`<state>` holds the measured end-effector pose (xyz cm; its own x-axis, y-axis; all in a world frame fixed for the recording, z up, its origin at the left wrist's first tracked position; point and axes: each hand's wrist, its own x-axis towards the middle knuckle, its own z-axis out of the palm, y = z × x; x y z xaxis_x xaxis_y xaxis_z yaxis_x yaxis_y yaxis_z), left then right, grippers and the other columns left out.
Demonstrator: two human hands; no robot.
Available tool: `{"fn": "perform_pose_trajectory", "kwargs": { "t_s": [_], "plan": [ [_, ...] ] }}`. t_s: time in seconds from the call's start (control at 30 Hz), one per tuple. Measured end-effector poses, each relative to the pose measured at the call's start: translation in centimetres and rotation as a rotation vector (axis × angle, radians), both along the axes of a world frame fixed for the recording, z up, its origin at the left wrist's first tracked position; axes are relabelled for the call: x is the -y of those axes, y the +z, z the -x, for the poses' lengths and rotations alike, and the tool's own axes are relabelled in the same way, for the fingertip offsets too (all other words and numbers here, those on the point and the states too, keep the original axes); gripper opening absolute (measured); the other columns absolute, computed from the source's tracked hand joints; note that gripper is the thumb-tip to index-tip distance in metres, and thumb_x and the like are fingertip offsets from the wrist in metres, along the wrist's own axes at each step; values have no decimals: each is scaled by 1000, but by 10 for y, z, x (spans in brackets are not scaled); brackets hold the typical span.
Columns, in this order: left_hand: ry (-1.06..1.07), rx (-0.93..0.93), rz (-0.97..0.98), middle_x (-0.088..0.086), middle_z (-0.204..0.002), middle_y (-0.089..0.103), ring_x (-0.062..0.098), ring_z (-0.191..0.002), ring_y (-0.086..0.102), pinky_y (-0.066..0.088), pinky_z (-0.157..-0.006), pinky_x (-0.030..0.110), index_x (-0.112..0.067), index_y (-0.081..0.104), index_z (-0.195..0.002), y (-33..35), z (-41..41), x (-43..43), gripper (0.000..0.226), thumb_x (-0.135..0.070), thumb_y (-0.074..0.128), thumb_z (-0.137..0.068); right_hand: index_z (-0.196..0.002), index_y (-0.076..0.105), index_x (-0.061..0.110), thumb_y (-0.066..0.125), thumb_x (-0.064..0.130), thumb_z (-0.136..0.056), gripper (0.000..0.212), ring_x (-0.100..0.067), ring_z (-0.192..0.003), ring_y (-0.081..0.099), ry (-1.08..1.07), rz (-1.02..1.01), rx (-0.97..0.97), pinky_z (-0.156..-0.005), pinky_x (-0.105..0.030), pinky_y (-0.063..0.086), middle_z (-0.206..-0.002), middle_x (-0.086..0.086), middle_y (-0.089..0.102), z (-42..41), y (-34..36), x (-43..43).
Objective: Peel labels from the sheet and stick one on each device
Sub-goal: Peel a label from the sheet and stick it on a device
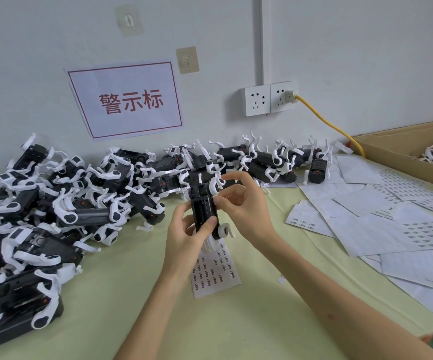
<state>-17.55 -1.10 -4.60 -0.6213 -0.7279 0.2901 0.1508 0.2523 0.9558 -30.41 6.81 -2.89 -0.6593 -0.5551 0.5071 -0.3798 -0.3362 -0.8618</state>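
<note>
Both hands are busy on one device (205, 211), a black body with white legs, held up above the worktop (236, 320) roughly in the middle of the view. The left hand (186, 237) is gripping it from below with the thumb lying across the lower end, and the right hand (241, 203) is pinching in at the upper right edge of the body. I can't tell if there's a label between those fingertips, it's too small to see.

The device's long axis is running near upright, tilted a bit away from the person, so the flat black face is pointing toward the camera and the right hand is the one closer to it. My guess is that's where the sticker goes.

The label sheet (215, 271) is lying flat right under the hands. The pile of devices (54, 203) is sitting to the left and along the wall.
</note>
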Motion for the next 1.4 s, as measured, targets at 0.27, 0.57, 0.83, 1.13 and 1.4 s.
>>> {"fn": "perform_pose_trajectory", "kwargs": {
  "t_s": [0.27, 0.57, 0.83, 1.13, 1.4],
  "plan": [
    [-6, -6, -10, -8, -102, 78, 10, -97, 74, 50, -84, 28, -40, 62, -116, 1, -1, -1, 35, -19, 77, -92, -112, 61, 16, 77, 4, -87, 32, -17, -71, 71, 39, 8, 43, -75, -28, 57, -79, -7, 75, 4, -1, 1],
    [-32, -5, -31, -5, -101, 78, 12, -95, 75, 50, -81, 25, -38, 62, -118, 1, -1, -1, 34, -19, 75, -93, -107, 64, 16, 81, 6, -84, 30, -11, -63, 66, 67, -8, 95, -69, -21, 52, -74, -3, 75, 8, 0, 1],
    [-59, 0, -77, -3, -104, 78, 14, -96, 75, 50, -82, 29, -35, 63, -122, 4, -3, -2, 39, -31, 77, -86, -96, 63, 13, 85, 12, -81, 27, -11, -58, 60, 93, -38, 179, -62, -19, 51, -64, 5, 66, 12, 0, 0],
    [-152, -65, -299, 10, -110, 77, 24, -94, 73, 48, -86, 42, -22, 68, -126, 8, -4, -1, 40, -28, 74, -87, -86, 69, 11, 61, 14, -101, 17, -13, -61, 58, 287, -104, 305, -61, -20, 50, -75, -1, 66, 4, 2, 1],
    [-235, -80, -261, 9, -115, 76, 22, -102, 72, 48, -91, 39, -24, 69, -126, 9, -5, -3, 42, -29, 69, -84, -85, 63, 12, 73, 22, -94, 17, -14, -57, 50, 346, -88, 357, -48, -19, 40, -70, -1, 57, 2, 4, -1]
  ]
}}
